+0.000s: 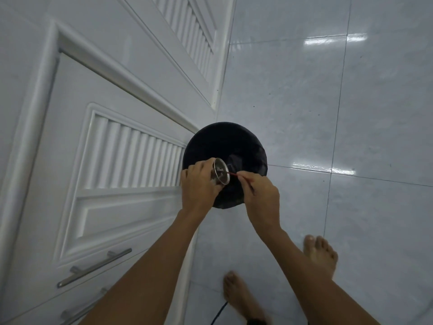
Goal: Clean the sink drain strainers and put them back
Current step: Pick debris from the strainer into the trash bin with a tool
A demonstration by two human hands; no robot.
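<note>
A round metal sink strainer is tipped on its side over a black-lined bin on the floor. My left hand grips the strainer by its left rim, with its open face turned to the right. My right hand pinches a thin red stick whose tip reaches into the strainer's face. Both hands hover just above the near part of the bin's mouth.
White cabinet doors with louvred panels and metal bar handles stand to the left, touching the bin. Glossy pale floor tiles spread to the right. My bare feet stand on the tiles near the bottom, with a black cord beside them.
</note>
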